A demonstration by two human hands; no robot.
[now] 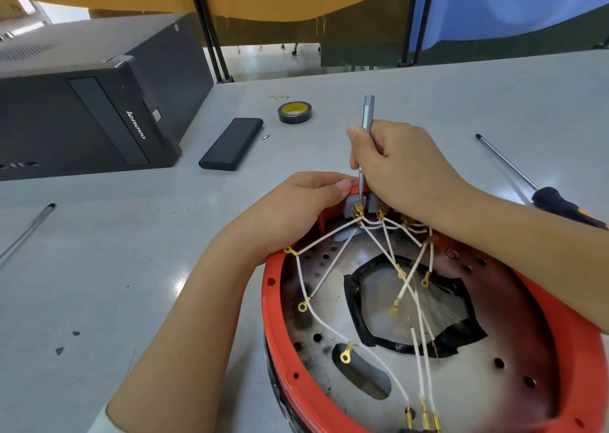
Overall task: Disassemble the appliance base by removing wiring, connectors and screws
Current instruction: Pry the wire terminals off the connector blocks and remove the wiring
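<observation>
So the appliance base (pixel 428 317) is a round red plastic shell lying open side up, with a scorched, perforated metal plate inside and a black-taped opening in the middle. White wires (pixel 333 324) fan out from grey connector blocks (pixel 352 206) at the base's far rim, crossing over the plate. Most end in loose brass ring terminals (pixel 345 356); a few brass terminals sit at the near rim.

The appliance base (pixel 273 304) is red-rimmed, its metal floor silver with black scorch marks; its wires (pixel 333 235) are white with gold terminals; the precision screwdriver (pixel 366 116) is silver-grey; the tape roll (pixel 295 112) is black with yellow core; the tabletop (pixel 115 268) is pale grey.
</observation>
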